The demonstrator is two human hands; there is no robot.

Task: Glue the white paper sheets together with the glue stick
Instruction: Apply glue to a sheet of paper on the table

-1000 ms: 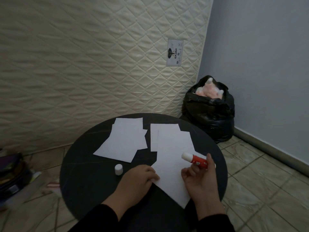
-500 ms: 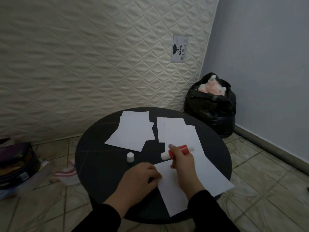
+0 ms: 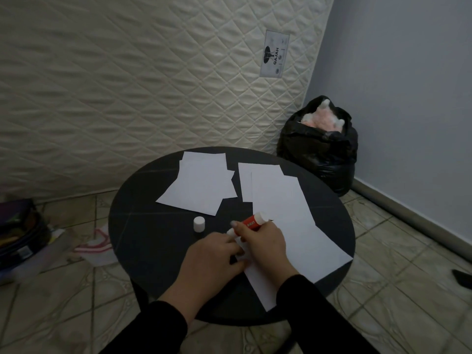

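Note:
A round black table (image 3: 143,226) carries several white paper sheets. One stack of sheets (image 3: 201,185) lies at the back left, another stack (image 3: 265,182) at the back right. The nearest white sheet (image 3: 309,241) lies at the front right and overhangs the table's edge. My right hand (image 3: 265,245) grips a red and white glue stick (image 3: 251,223), its uncapped end tilted down to the left at that sheet's left corner. My left hand (image 3: 212,254) presses flat on the same corner, touching the right hand. The small white cap (image 3: 199,223) stands on the table to their left.
A quilted mattress (image 3: 127,85) leans against the wall behind the table. A stuffed black bag (image 3: 319,149) sits in the right corner. Bags and clutter (image 3: 23,233) lie on the tiled floor at the left, with a striped cloth (image 3: 94,245) beside the table.
My right hand has swung the glue stick from pointing up at the right to tip down at the sheet's left corner, beside my left hand. The head has shifted, moving the view.

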